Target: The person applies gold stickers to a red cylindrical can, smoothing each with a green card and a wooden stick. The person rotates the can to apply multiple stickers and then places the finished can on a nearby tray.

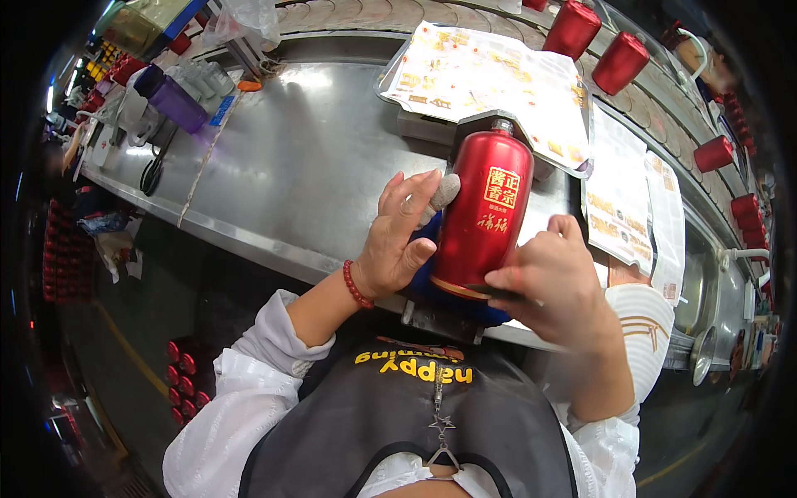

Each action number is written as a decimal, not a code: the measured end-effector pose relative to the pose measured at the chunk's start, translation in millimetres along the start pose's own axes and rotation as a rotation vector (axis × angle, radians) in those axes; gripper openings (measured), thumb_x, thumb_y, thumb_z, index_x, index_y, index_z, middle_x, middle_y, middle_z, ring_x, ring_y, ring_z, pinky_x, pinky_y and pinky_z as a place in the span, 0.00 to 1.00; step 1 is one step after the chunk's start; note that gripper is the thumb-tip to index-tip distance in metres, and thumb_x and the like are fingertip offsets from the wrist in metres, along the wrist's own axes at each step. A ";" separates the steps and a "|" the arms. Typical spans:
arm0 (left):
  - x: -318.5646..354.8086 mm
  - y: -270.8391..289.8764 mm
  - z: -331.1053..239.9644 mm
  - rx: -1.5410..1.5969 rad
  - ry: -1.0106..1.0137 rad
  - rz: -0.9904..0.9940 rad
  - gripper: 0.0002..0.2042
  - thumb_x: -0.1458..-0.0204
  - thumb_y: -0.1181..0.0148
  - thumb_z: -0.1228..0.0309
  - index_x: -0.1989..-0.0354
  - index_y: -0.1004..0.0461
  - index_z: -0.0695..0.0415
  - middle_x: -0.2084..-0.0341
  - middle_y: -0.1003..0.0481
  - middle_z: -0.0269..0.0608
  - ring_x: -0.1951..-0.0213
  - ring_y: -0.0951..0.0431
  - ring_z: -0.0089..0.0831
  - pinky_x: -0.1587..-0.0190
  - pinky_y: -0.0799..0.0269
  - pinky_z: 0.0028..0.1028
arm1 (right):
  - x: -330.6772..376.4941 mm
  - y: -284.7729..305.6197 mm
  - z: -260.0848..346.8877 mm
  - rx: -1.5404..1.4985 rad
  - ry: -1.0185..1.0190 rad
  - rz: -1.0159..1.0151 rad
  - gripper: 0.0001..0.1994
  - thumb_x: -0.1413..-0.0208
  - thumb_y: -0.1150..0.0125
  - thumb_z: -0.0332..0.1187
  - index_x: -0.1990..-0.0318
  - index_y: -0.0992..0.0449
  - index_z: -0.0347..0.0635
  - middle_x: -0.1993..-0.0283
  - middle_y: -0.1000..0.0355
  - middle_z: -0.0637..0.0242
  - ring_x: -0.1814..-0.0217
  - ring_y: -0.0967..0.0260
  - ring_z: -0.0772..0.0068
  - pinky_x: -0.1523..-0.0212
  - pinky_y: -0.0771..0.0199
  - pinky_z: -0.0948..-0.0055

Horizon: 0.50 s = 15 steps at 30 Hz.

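A red bottle [484,216] with a gold square label and gold script lies in front of me, its neck pointing away. It rests on a dark holder with blue padding [444,300]. My left hand [397,234] is at the bottle's left side, fingers apart, grey finger covers on some fingertips; those tips are at or against the bottle. Over the bottle's lower right end, my right hand [554,282] is closed and blurred by motion. A thin dark flat tool [491,292] sticks out of it along the bottle's base; its exact kind is unclear.
Beyond the bottle, a tray holds a printed transfer sheet [490,70]; more sheets [618,207] lie to the right. Red bottles [621,63] stand along a slatted conveyor [349,18]. A purple bottle [172,100] is at the far left of the metal table [303,149].
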<state>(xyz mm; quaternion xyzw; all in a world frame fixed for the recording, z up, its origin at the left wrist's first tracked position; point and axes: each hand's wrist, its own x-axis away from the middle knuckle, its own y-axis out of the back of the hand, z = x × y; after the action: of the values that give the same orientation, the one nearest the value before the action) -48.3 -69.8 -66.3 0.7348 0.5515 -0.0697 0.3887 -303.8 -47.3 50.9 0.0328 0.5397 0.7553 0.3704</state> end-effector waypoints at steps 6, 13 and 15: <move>-1.9 -3.0 -2.5 -0.010 -0.036 -0.040 0.38 0.34 0.61 0.41 0.31 0.39 0.65 0.36 0.33 0.54 0.33 0.38 0.48 0.27 0.60 0.50 | -57.9 10.7 -58.2 0.225 -0.206 -0.430 0.07 0.48 0.31 0.30 0.64 0.22 0.39 0.69 0.26 0.58 0.70 0.27 0.53 0.67 0.30 0.62; -54.3 18.4 -7.1 -0.215 -0.344 0.165 0.28 0.34 0.59 0.42 0.36 0.27 0.46 0.43 0.24 0.30 0.35 0.36 0.36 0.26 0.65 0.50 | -45.4 19.0 -45.2 -0.081 -0.345 -0.492 0.05 0.47 0.31 0.27 0.64 0.20 0.36 0.72 0.27 0.61 0.73 0.29 0.69 0.71 0.30 0.73; -87.7 13.2 4.9 -0.182 -0.339 0.067 0.27 0.34 0.57 0.44 0.36 0.27 0.47 0.45 0.24 0.33 0.37 0.34 0.36 0.27 0.63 0.48 | -33.2 8.4 -48.8 0.195 -0.242 -0.520 0.07 0.49 0.29 0.29 0.63 0.20 0.43 0.71 0.29 0.66 0.68 0.31 0.66 0.61 0.33 0.67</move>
<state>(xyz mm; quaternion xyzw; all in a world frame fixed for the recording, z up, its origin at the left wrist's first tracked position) -68.8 -140.4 -16.6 0.6923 0.4576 -0.1292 0.5428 -306.1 -106.8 49.4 0.0188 0.5520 0.5702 0.6081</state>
